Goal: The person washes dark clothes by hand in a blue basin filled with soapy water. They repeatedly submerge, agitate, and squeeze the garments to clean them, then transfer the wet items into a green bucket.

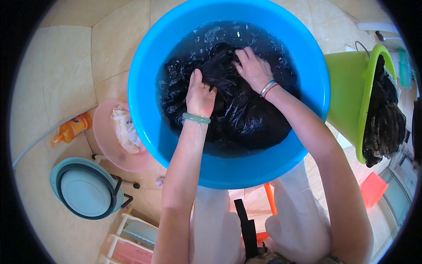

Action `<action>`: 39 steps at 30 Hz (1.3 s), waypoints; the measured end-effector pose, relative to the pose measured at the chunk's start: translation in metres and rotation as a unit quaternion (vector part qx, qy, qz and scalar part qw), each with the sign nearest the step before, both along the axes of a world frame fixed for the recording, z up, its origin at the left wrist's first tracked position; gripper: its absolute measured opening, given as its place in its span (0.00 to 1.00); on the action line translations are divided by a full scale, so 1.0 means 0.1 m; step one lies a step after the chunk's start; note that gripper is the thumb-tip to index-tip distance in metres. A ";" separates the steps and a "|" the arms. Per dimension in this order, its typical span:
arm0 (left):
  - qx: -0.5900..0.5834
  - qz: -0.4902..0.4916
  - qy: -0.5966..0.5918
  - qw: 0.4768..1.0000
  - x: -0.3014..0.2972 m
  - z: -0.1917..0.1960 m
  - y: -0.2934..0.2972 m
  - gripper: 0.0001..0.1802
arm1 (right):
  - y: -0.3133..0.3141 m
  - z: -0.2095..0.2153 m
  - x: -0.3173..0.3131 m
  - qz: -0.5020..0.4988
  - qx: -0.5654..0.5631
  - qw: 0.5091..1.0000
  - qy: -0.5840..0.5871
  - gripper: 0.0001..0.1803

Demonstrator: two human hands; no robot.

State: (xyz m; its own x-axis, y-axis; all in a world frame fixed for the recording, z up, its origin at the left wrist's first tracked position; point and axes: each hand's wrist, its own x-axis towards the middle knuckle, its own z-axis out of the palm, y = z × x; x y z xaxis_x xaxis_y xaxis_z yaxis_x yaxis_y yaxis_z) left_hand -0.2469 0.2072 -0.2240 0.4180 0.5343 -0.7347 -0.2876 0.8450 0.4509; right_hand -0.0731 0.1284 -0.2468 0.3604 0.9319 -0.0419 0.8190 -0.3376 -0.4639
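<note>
A large round blue tub (145, 97) stands before me, holding dark, slightly foamy water. Soaked black cloth (255, 125) lies in it, part bulging above the surface. My left hand (201, 94), a green bangle on its wrist, grips a fold of the cloth between thumb and fingers. Over another part of the cloth, slightly farther off, my right hand (254, 68) curls its fingers into the fabric; its wrist carries a silver bangle and a red cord. Some fingertips of both hands are hidden by the cloth.
At right, a lime-green bucket (347, 92) holds dark, wet cloth (384, 123). To the left are a pink basin (107, 136) with white cloth (126, 132), an orange bottle (72, 128) and stacked blue-grey basins (85, 192). A white rack (115, 237) stands lower left, a red container (373, 189) lower right.
</note>
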 end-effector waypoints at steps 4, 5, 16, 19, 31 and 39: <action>0.012 0.012 0.065 0.998 0.15 0.04 -0.11 0.29 | 0.07 -0.09 0.03 -0.118 0.021 0.993 0.005 0.13; 0.014 -0.002 0.029 0.999 0.16 0.05 -0.10 0.30 | 0.12 -0.09 -0.01 -0.160 0.062 0.985 0.028 0.13; -0.078 -0.048 -0.287 0.954 -0.11 0.49 -0.18 0.29 | -0.20 1.19 -1.27 0.196 0.211 0.947 0.141 0.12; -0.002 0.035 -0.216 0.976 -0.17 0.33 -0.45 0.26 | 0.05 0.83 -0.89 0.127 0.205 0.970 0.031 0.14; 0.171 -0.009 0.153 0.973 -0.74 1.50 -0.10 0.39 | -1.45 0.87 -0.26 0.099 -0.068 0.992 0.040 0.38; 0.681 -0.514 0.340 0.396 -0.55 1.80 -0.54 0.53 | -0.91 1.68 -0.73 0.109 0.170 0.897 0.392 0.13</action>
